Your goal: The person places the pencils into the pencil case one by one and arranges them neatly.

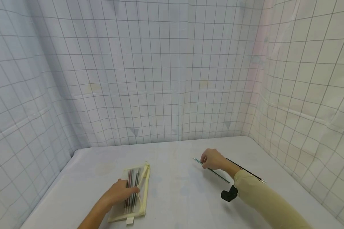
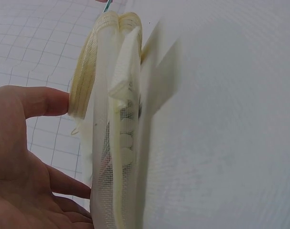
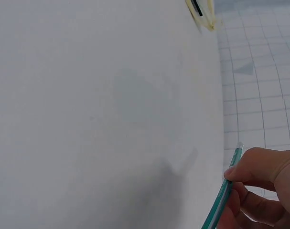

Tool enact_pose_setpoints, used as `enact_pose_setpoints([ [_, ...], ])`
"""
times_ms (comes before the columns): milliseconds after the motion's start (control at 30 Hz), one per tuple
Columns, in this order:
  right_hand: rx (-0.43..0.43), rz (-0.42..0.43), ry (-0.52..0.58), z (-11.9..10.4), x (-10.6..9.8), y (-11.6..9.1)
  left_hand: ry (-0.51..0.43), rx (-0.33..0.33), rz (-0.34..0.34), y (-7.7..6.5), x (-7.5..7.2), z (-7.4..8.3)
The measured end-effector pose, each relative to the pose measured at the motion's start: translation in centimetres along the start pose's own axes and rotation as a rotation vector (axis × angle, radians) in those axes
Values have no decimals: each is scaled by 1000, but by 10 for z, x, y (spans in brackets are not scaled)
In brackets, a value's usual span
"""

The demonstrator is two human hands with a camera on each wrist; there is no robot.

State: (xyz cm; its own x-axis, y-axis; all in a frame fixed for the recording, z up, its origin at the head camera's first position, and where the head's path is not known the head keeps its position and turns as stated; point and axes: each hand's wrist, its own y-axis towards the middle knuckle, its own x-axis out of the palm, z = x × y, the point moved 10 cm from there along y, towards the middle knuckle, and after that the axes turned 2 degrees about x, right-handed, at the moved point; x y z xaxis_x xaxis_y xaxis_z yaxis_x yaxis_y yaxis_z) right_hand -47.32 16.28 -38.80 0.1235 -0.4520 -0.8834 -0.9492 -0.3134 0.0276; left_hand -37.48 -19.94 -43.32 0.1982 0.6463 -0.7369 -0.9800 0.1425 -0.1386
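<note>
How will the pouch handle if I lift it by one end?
The pouch will probably sag: its mesh looks thin, and its yellow strip bends. Pens lying lengthwise inside may stiffen it but could slide if tilted.

Right wrist view | teal stick [image 3: 221, 198]: cropped below | pouch [image 3: 209, 20]: cropped above

I read the slim pen [image 3: 220, 202] as teal, its tip whitish. I log the pouch [image 1: 140, 202] as translucent, edged in pale yellow; the sticks [image 1: 132, 200] inside show black, grey and red. On my feed the wall cloth [image 1: 175, 73] is white with a grey grid (faintly bluish at left), the table [image 1: 172, 190] white, the sleeve [image 1: 263, 197] khaki, the second pen [image 1: 252, 174] black.
</note>
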Motion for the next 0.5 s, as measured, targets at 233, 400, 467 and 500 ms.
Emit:
enact_pose_setpoints([
  [233, -27, -19, -17, -23, 17, 10, 30, 2, -6, 2, 0, 0],
  [400, -42, -33, -3, -40, 31, 18, 36, 2, -6, 3, -1, -1],
  [467, -44, -50, 12, -47, 38, 20, 39, 5, -5, 3, 0, -1],
  [500, -44, -60, 17, -51, 42, 21, 39, 5, -4, 3, 0, -1],
])
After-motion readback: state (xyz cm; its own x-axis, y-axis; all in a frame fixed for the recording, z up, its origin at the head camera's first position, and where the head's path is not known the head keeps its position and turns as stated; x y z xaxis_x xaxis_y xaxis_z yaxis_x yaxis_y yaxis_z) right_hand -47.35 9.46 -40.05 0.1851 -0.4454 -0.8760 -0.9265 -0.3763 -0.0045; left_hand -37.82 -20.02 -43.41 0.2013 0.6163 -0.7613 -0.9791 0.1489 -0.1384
